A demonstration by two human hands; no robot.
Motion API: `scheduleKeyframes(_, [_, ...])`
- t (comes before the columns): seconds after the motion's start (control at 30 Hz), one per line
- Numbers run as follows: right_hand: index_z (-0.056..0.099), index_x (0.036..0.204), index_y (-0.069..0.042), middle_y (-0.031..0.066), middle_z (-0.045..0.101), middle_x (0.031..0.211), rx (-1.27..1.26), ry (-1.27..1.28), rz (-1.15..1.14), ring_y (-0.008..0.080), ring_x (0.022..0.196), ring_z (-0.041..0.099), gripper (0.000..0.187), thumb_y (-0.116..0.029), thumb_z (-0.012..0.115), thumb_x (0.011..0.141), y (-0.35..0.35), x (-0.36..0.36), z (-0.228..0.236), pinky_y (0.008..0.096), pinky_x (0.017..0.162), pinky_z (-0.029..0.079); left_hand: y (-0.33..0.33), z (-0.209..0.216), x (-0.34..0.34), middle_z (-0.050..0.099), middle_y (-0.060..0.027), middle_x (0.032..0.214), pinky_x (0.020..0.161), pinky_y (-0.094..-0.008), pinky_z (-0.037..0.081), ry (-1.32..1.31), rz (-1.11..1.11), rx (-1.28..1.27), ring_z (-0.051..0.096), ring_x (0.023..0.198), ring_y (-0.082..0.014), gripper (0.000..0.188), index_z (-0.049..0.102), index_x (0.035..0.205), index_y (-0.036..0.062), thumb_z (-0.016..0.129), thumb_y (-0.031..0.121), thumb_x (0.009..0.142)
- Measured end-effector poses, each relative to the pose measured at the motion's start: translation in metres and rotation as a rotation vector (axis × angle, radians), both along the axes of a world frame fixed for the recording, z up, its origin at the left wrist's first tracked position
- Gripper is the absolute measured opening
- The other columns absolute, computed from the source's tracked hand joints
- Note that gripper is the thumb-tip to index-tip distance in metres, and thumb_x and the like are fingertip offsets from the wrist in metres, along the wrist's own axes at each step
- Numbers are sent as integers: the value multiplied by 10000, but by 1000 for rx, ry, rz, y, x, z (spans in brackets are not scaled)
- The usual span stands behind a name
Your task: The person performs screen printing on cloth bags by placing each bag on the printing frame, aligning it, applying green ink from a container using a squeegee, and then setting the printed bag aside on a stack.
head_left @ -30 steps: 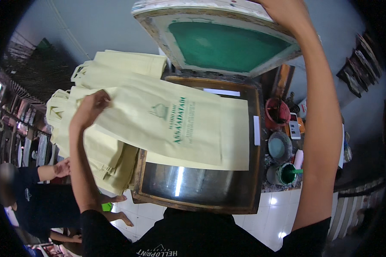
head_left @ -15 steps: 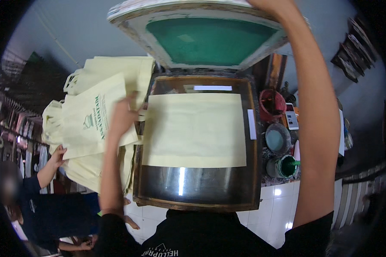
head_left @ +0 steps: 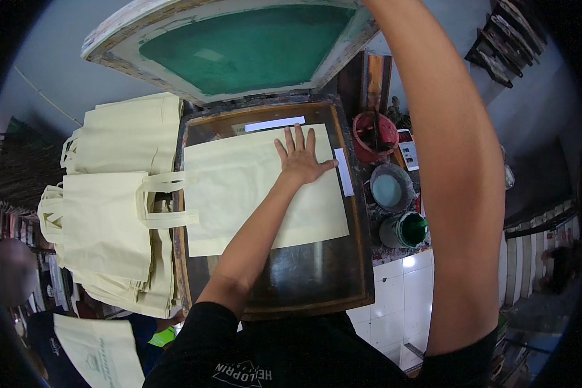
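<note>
My left hand (head_left: 299, 160) lies flat with spread fingers on a blank cream tote bag (head_left: 239, 187), near its far right corner. The bag rests slightly tilted on a glass-topped, wood-edged printing board (head_left: 291, 284), its handles (head_left: 168, 218) lying off the left side. Above the far edge, a screen printing frame (head_left: 129, 29) with green mesh (head_left: 252, 52) stands raised. My right forearm (head_left: 452, 149) reaches up beside the frame's right corner; the hand is beyond the top of the picture.
Stacked cream bags (head_left: 107, 220) lie left of the board. A co-worker at lower left has a printed bag (head_left: 100, 352) before them. On the right stand a red bucket (head_left: 385, 137), a bowl of pale liquid (head_left: 389, 191), a tub of green ink (head_left: 401, 231) and a phone (head_left: 408, 152).
My left hand has left the printed bag and moved right onto the blank bag. The printed bag has gone from the stack to the co-worker. My right hand has slipped out of view.
</note>
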State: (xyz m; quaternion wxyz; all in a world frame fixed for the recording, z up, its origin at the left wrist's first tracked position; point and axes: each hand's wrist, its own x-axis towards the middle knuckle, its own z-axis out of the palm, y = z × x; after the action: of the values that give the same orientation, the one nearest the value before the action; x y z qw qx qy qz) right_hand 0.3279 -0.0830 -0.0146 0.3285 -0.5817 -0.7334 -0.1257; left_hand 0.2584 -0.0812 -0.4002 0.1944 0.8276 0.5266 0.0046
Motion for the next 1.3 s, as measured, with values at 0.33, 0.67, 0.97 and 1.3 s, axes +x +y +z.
scheduleKeyframes(0.33, [799, 1022, -25, 179, 770, 979, 23, -8, -24, 310, 889, 726, 379, -383, 743, 908, 3, -1, -3, 423, 806, 563, -6, 19, 7, -48, -254, 1709, 1167, -749, -57, 25, 124, -57, -145, 1557, -477, 1206, 151, 1663, 143, 629, 813, 782])
scheduleKeyframes(0.67, [789, 1047, -15, 197, 765, 1010, -24, 70, 32, 315, 911, 727, 374, -357, 758, 899, -2, -6, -2, 433, 832, 566, 5, 21, 10, -50, -250, 1710, 1144, -788, -25, 55, 152, -133, -147, 1551, -495, 1238, 147, 1667, 198, 671, 823, 735])
scheduleKeyframes(0.97, [776, 1056, 31, 248, 752, 984, 48, 49, 26, 385, 924, 726, 411, -341, 765, 882, -21, 1, -5, 451, 851, 553, 7, 31, 20, 79, -259, 1691, 1150, -772, 73, 2, 129, -27, -9, 1545, -520, 1269, 194, 1642, 123, 698, 824, 712])
scheduleKeyframes(1.3, [727, 900, -49, 161, 685, 743, 94, 58, 45, 337, 671, 668, 371, -419, 701, 910, -101, -13, -103, 444, 633, 505, -108, 127, -143, 679, -246, 1231, 977, -410, 535, -1578, 27, -44, 706, 1071, -270, 487, 525, 1341, -79, 635, 273, 1023])
